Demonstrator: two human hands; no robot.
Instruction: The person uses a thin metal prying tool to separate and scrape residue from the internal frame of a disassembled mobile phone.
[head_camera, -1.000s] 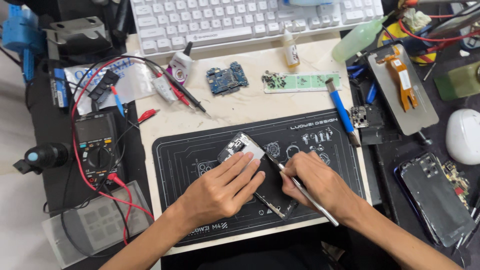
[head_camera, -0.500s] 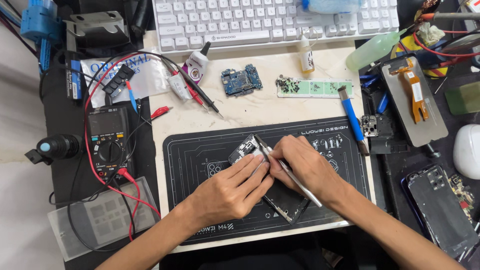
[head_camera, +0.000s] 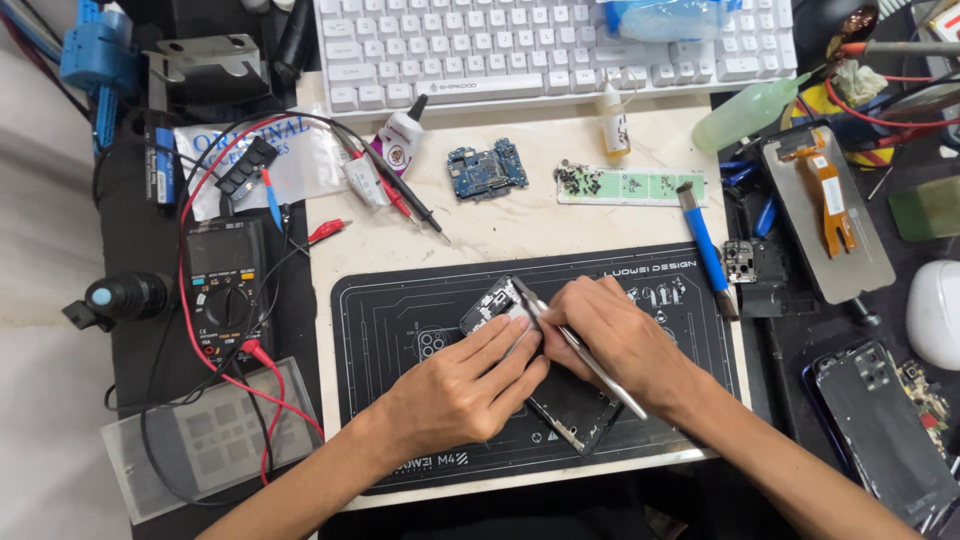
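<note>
While the opened phone (head_camera: 545, 385) lies stripped on the black work mat (head_camera: 400, 320), its board and back already out, inner parts remain to be worked. Left of the mat sits a multimeter (head_camera: 222, 285); above that, a white plastic packet with blue lettering (head_camera: 215, 165). On the mat, the left hand (head_camera: 465, 390) presses flat on the phone, fingers loose. The right hand (head_camera: 615, 340) pinches metal tweezers (head_camera: 585, 352) at its top edge. Above the mat lies a blue circuit board (head_camera: 487, 170).
</note>
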